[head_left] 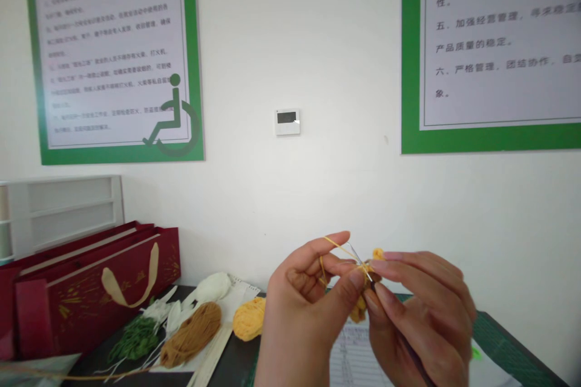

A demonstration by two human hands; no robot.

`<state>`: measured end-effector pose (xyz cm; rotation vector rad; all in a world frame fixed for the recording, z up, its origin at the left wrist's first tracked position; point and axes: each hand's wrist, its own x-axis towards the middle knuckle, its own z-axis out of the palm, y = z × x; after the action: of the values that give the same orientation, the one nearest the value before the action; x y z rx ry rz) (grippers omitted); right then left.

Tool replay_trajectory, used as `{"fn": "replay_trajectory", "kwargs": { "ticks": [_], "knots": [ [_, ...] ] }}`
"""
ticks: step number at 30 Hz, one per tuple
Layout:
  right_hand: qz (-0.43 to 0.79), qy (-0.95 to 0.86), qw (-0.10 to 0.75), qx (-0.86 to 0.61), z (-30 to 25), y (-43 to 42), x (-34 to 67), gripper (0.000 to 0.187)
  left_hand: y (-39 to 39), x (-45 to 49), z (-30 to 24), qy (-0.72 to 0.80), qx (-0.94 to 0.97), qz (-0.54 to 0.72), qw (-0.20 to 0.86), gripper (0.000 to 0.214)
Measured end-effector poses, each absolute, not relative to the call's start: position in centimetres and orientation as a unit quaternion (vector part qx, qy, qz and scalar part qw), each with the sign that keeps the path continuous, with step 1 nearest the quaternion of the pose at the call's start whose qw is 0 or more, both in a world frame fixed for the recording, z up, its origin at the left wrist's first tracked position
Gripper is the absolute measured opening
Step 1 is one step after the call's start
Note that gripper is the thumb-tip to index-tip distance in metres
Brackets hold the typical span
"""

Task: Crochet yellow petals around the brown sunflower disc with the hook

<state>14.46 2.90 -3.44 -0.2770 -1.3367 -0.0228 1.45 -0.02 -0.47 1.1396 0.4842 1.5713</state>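
My left hand [313, 302] pinches a small piece of yellow crochet work [358, 309] between thumb and fingers. Yellow yarn [334, 244] runs over its raised index finger. In my right hand [422, 314] is a crochet hook [411, 355] with a dark handle, held like a pen. The hook's metal shaft [359, 260] crosses the work, its tip close to the strand by my left index finger. Fingers of my right hand also touch the work, and both hands hide much of it. Left of my left wrist lies a ball of yellow yarn [249, 319].
A brown yarn skein [193, 334], green yarn [134, 338] and white yarn [213, 287] lie on the dark table at left. Red gift bags [91, 296] stand behind them. Under my hands are a printed sheet [356, 357] and a green cutting mat [512, 344]. A white wall rises behind.
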Motion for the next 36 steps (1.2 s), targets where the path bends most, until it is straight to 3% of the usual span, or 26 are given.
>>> {"fn": "replay_trajectory", "kwargs": {
  "ticks": [4,7,12,17,20,24,27,31,36],
  "knots": [
    [0.035,-0.609,0.779,-0.142,-1.7,1.5,13.9,0.022,-0.5,1.5,-0.5,0.259,0.535,0.696,0.403,0.024],
    [0.052,-0.591,0.791,-0.151,-1.8,0.9,14.0,0.022,-0.5,1.2,-0.3,0.271,0.547,0.696,0.377,0.019],
    [0.094,-0.55,0.813,-0.166,-3.0,0.9,14.6,0.011,-0.2,0.8,-0.4,0.237,0.555,0.681,0.415,0.014],
    [0.294,-0.549,0.773,-0.119,-2.9,1.7,14.0,0.023,0.4,0.7,-0.7,0.189,0.544,0.646,0.501,0.01],
    [0.343,-0.537,0.764,-0.103,-3.0,2.0,13.4,0.022,0.7,0.6,-0.7,0.178,0.53,0.641,0.526,0.011],
    [0.298,-0.534,0.786,-0.089,-3.6,2.3,13.1,0.013,0.6,0.4,-0.5,0.178,0.532,0.63,0.537,0.011],
    [0.183,-0.569,0.796,-0.093,-4.0,2.5,13.4,0.003,0.3,0.4,-0.2,0.179,0.533,0.612,0.556,0.014],
    [0.081,-0.608,0.785,-0.082,-4.2,2.7,13.5,0.015,-0.1,0.4,0.1,0.177,0.526,0.598,0.579,0.017],
    [0.05,-0.607,0.788,-0.087,-4.1,2.8,13.3,0.018,-0.5,0.3,-0.2,0.2,0.516,0.619,0.557,0.017]
  ]
}}
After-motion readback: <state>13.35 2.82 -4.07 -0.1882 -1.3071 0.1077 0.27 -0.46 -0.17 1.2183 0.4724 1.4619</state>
